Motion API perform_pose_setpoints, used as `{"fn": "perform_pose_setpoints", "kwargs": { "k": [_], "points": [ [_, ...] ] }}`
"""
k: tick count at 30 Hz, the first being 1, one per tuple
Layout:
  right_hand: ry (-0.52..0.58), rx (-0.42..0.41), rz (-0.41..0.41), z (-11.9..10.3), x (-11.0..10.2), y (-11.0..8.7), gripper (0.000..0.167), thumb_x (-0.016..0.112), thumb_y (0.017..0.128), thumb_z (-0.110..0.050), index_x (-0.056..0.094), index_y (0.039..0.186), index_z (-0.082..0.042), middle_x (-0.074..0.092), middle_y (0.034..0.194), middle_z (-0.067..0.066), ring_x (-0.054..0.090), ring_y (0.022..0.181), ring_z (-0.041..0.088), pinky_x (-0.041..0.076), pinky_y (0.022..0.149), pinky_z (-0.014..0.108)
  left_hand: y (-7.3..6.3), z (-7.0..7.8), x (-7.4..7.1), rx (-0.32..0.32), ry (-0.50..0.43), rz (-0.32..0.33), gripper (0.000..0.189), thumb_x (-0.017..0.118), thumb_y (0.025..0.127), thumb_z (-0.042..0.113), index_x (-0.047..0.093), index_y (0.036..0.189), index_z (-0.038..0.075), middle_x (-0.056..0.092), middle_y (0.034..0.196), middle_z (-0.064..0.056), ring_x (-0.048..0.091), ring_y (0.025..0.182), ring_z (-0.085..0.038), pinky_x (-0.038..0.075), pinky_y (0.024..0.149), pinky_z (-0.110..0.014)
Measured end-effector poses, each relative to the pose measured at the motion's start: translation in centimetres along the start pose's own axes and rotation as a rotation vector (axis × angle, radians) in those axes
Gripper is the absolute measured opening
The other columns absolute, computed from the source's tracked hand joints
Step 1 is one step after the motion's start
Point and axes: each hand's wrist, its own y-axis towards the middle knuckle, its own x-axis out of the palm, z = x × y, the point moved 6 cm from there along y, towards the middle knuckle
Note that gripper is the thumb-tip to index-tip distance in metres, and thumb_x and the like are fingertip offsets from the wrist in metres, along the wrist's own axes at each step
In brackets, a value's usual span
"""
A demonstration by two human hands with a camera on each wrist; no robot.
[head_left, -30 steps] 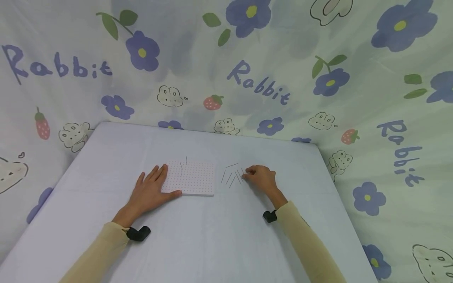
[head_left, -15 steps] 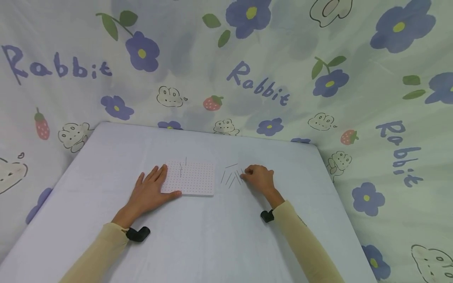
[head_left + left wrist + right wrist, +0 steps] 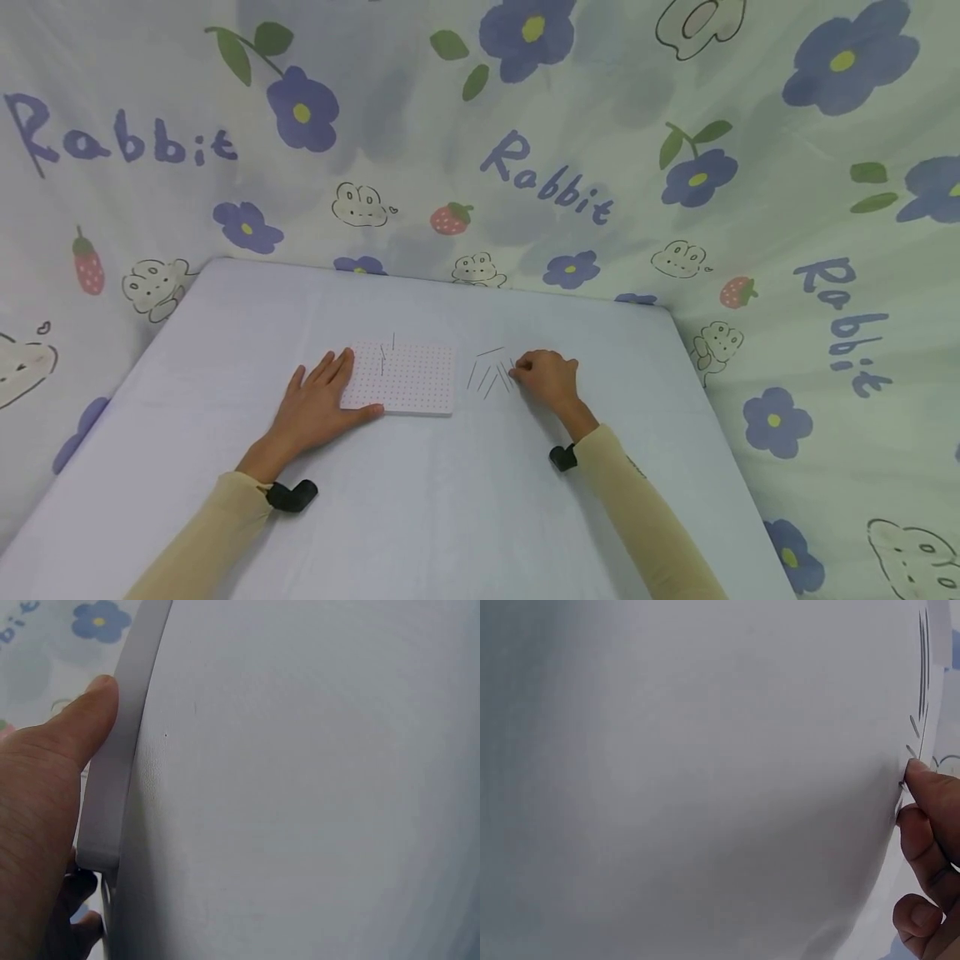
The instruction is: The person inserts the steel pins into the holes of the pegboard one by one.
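My left hand (image 3: 313,410) lies spread at the left side of a white board (image 3: 412,379) with a grid of small holes, its thumb along the front edge. In the left wrist view, the thumb rests against the board's side (image 3: 116,787). A few thin dark needles (image 3: 393,342) rise from the board's upper left part. To the right of the board, my right hand (image 3: 550,379) has thumb and forefinger tips together at a thin needle (image 3: 512,363) on the table. The right wrist view shows a dark bit of it between those fingertips; most of it is hidden.
Several loose thin needles (image 3: 487,382) lie fanned out on the white tabletop (image 3: 442,500) between the board and my right hand. A hanging cloth (image 3: 420,150) printed with flowers and rabbits encloses the table's back and sides. Each wrist carries a black camera (image 3: 292,497).
The right forearm has shifted slightly left, while its fingertips stay by the same needle. The left hand and the board have not visibly moved.
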Motion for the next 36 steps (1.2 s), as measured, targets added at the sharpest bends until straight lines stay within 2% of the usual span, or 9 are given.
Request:
{"fn": "perform_pose_setpoints", "kwargs": {
  "k": [10,23,36],
  "points": [
    [-0.059,-0.019,-0.006,-0.40,0.03,0.31,0.019,0.079,0.087,-0.038,0.082,0.095,-0.020,0.077,0.089,-0.007,0.066,0.081,0.017,0.040,0.082,0.050,-0.10,-0.30,0.13,-0.008,0.004,-0.014,0.121,0.056,0.081,0.083,0.020,0.158,-0.003,0.023,0.164,-0.022,0.016,0.152,-0.043,0.003,0.118,-0.068],
    [-0.071,-0.053,0.006,-0.44,-0.33,0.27,0.015,0.075,0.091,-0.036,0.083,0.091,-0.023,0.077,0.091,-0.006,0.068,0.087,0.020,0.042,0.084,0.054,-0.02,-0.26,0.09,-0.005,-0.001,-0.018,0.122,0.056,0.080,0.083,0.019,0.158,-0.003,0.022,0.164,-0.023,0.015,0.152,-0.043,0.002,0.117,-0.069],
    [-0.076,-0.057,-0.004,-0.97,-0.18,0.49,0.012,0.072,0.090,-0.024,0.081,0.084,-0.020,0.075,0.084,-0.005,0.066,0.080,0.019,0.043,0.083,0.055,-0.07,-0.06,0.14,-0.002,0.000,-0.001,0.120,0.058,0.080,0.081,0.021,0.158,-0.003,0.024,0.164,-0.022,0.016,0.152,-0.043,0.004,0.117,-0.069]
  ]
}}
